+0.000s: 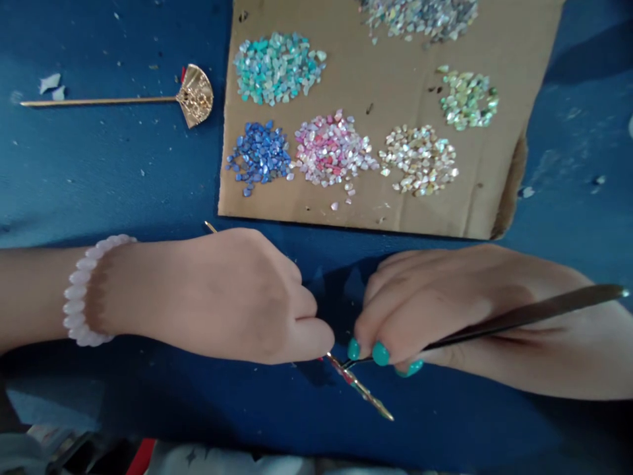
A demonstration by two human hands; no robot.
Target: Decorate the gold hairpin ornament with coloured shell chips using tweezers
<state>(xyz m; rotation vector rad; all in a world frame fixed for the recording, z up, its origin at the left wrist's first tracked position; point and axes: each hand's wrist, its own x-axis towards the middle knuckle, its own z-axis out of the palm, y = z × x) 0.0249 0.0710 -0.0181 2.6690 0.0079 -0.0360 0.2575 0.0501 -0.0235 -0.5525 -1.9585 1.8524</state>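
Note:
My left hand (237, 297), with a pale bead bracelet at the wrist, is closed around a gold hairpin (368, 394). The pin's ornamental head sticks out below my thumb, seen nearly edge-on with red and gold on it, and a thin gold tip shows behind the hand. Most of its stick is hidden by my fingers. My right hand (430, 310), with teal nails, grips dark tweezers (524, 318). Their points reach the hairpin's head. Whether a chip sits between the points is too small to tell.
Above my hands lies a cardboard sheet (356, 214) with piles of blue chips (262, 155), pink chips (333, 148), cream chips (420, 160), green chips (469, 99), turquoise chips (277, 68) and grey chips (425, 16). Another fan-headed gold hairpin (196, 97) rests on the blue table (123, 178).

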